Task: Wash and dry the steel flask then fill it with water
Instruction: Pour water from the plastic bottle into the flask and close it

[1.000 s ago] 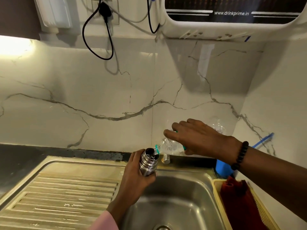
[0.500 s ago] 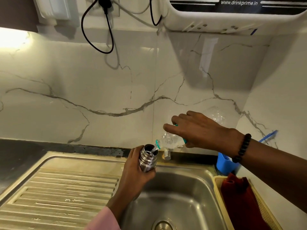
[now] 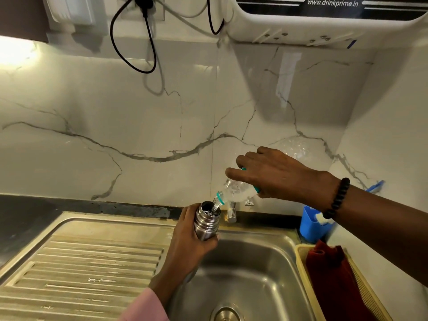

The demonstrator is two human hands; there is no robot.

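Two hands work over one steel sink (image 3: 273, 269) in the lower half of the frame. The left hand (image 3: 190, 242), rising from a pink sleeve (image 3: 144, 308) at the bottom centre, has its grip wrapped tightly round one steel flask (image 3: 206, 223), held upright with its open mouth showing, just above the sink's back edge near the centre of the frame. The right hand (image 3: 275, 176), reaching in from the right with one black bead bracelet (image 3: 337, 197) on the wrist, has its grip clamped on one clear plastic bottle (image 3: 234, 192) with a teal neck ring, tilted down to the left so that its mouth sits just over the flask's opening; water is visible at the flask's mouth. This hand hides most of the bottle's body. One tap (image 3: 231, 213) stands just behind the flask. A ribbed draining board (image 3: 81, 269) fills the lower left. At the right sit one blue holder (image 3: 311, 224) and, below it, one yellow basket (image 3: 301, 251) holding a dark red cloth (image 3: 333, 281). Behind runs a veined marble wall (image 3: 115, 126); at the top, one black cable (image 3: 148, 38) loops down and one white water purifier (image 3: 324, 22) hangs at upper right
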